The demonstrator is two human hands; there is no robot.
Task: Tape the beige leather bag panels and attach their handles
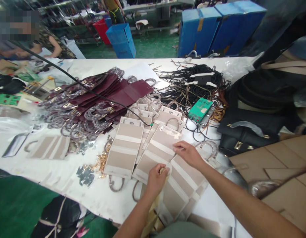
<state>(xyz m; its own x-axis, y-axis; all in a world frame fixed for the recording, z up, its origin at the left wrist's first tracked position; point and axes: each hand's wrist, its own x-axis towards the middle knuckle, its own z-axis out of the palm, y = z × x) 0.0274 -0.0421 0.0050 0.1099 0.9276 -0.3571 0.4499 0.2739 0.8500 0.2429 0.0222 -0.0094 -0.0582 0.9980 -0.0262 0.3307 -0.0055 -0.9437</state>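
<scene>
My left hand (156,178) is curled in a loose fist near the table's front edge, pinching something small that I cannot make out, and it rests on a beige bag panel (155,152). My right hand (189,152) lies on the same panel's right edge with fingers bent and pressed to the material. More beige panels (124,147) with white bands fan out to the left and underneath. A further beige piece (182,188) stretches toward me beneath both forearms.
A stack of maroon panels (103,96) with wrapped handles lies left of centre. Black cords (192,82), a green box (200,109) and black bags (254,129) sit to the right, cardboard (279,172) beyond. Gold hardware (100,163) lies loose. Another person (26,43) works at far left.
</scene>
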